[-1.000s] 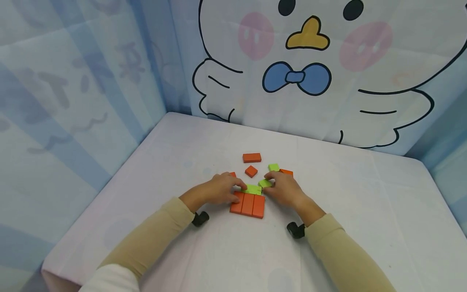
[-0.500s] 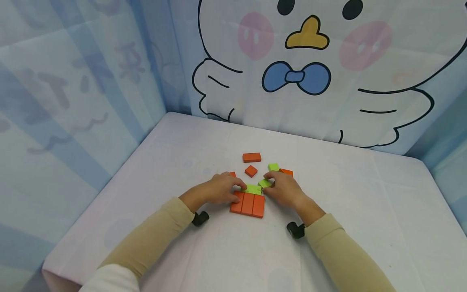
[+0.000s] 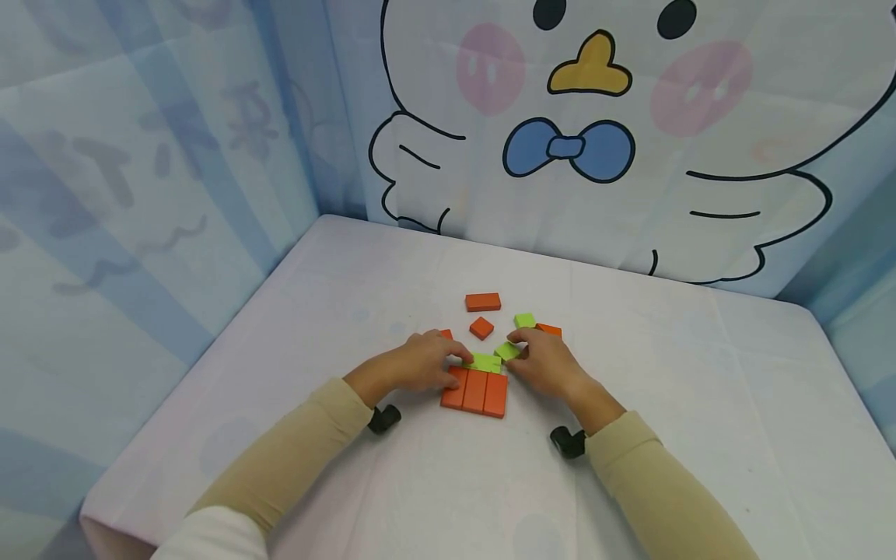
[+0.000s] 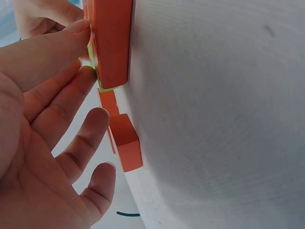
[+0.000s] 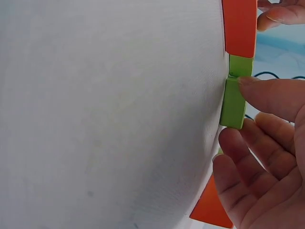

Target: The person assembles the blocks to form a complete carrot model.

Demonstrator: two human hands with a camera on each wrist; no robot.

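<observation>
Three flat orange blocks (image 3: 475, 391) lie side by side on the table, with a green block row (image 3: 488, 362) along their far edge. My left hand (image 3: 423, 363) has its thumb on the leftmost orange block and its forefinger on the green row. In the left wrist view its fingers (image 4: 95, 126) are loosely spread. My right hand (image 3: 548, 363) pinches a small green block (image 3: 507, 351) between thumb and fingers at the right end of that row. In the right wrist view this green block (image 5: 232, 102) stands close against the neighbouring green one (image 5: 240, 66), slightly out of line.
Farther back lie an orange oblong block (image 3: 483, 302) and a small orange block (image 3: 481, 328) set cornerwise. Another green block (image 3: 524, 320) and an orange one (image 3: 550, 330) lie beyond my right hand. An orange block (image 3: 446, 334) shows partly behind my left hand.
The green block pinched by my right hand has turned slightly. My left hand and the orange blocks have stayed in place.
</observation>
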